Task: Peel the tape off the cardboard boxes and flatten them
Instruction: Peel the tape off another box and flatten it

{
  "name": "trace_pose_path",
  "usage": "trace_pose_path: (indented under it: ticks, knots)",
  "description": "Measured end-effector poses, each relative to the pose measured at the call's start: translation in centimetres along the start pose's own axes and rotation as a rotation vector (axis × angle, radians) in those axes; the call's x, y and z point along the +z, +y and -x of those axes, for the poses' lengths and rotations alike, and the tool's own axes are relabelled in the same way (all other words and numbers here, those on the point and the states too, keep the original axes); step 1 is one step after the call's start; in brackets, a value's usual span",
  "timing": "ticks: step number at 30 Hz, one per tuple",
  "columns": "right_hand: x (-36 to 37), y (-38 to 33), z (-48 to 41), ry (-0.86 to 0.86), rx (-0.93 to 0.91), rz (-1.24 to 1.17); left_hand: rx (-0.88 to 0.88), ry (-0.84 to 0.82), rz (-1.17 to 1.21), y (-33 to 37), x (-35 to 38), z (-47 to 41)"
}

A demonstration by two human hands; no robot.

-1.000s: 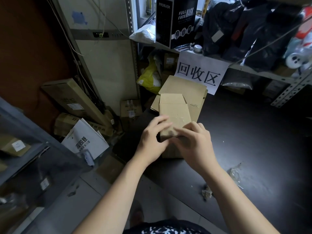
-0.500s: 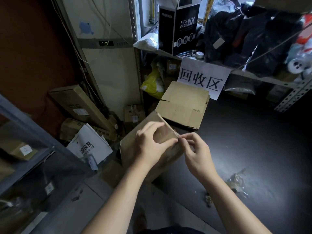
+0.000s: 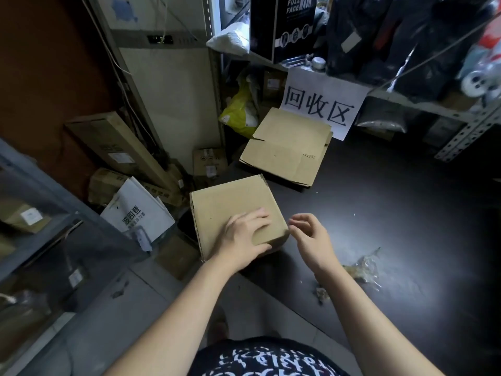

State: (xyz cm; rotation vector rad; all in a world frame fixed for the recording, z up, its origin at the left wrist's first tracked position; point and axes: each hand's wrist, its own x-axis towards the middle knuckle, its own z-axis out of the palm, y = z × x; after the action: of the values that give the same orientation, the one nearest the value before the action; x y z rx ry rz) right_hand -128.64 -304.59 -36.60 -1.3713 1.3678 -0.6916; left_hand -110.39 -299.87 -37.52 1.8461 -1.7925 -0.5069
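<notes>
A small brown cardboard box (image 3: 230,202) sits closed at the left edge of the dark table (image 3: 393,213), one broad face up. My left hand (image 3: 244,236) lies on that face near its right corner, fingers spread and pressing down. Just to the right of that corner, my right hand (image 3: 311,237) hovers off the box with loosely curled fingers and holds nothing I can see. A pile of flattened cardboard (image 3: 287,150) lies farther back on the table. No tape shows on the box's visible faces.
Crumpled clear tape scraps (image 3: 363,267) lie on the table right of my right arm. A white paper sign (image 3: 320,104) hangs from the shelf behind. Several boxes (image 3: 208,161) and a white bag (image 3: 138,213) clutter the floor at left, beside a glass cabinet (image 3: 40,240).
The box was tilted up between both hands with my right hand pinching at its corner. Now it lies flat under my left hand, and my right hand has come off it.
</notes>
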Motion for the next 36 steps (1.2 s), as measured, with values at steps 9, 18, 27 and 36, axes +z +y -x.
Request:
trace_pose_path:
  ticks: [9, 18, 27, 36]
  knots:
    - [0.2, -0.2, -0.7, -0.029, 0.005, 0.153, -0.096, 0.114, 0.021, -0.7, 0.2, 0.6]
    - [0.1, -0.3, 0.1, -0.035, 0.118, -0.044, -0.094, 0.114, 0.043, -1.1, 0.4, 0.5]
    - [-0.1, -1.4, -0.6, -0.040, 0.236, 0.053, -0.074, 0.092, 0.046, -1.3, 0.4, 0.5]
    - [0.2, -1.7, -0.3, -0.097, 0.293, -0.093, -0.063, 0.119, 0.054, -1.3, 0.4, 0.6]
